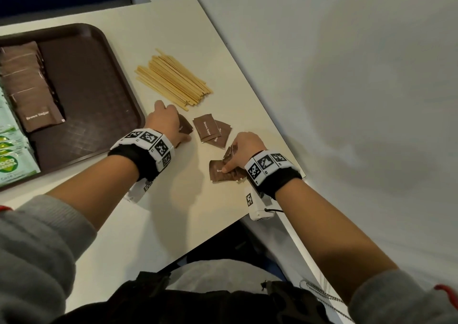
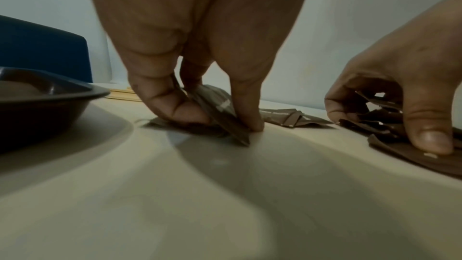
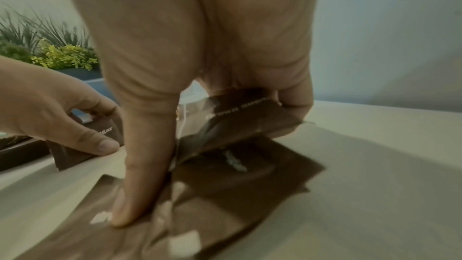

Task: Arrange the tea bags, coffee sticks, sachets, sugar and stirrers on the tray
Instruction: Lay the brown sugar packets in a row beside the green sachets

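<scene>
On the left the brown tray (image 1: pixel 116 95) carries green sachets (image 1: pixel 10 150) and a row of brown sugar packets (image 1: pixel 29 88); wooden stirrers (image 1: pixel 173 78) lie piled on the tabletop (image 1: pixel 173 199) beside it; the left hand (image 1: pixel 164 123) pinches one sugar sachet (image 1: pixel 186 126); loose sachets (image 1: pixel 210 131) lie between; the right hand (image 1: pixel 244 147) has its fingers curled round several sachets (image 1: pixel 219 172)

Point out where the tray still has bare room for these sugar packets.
The tray is bare across its right half, between the brown sugar row and its right rim. Its left edge is crowded with green sachets. Bare table lies between the forearms.
</scene>
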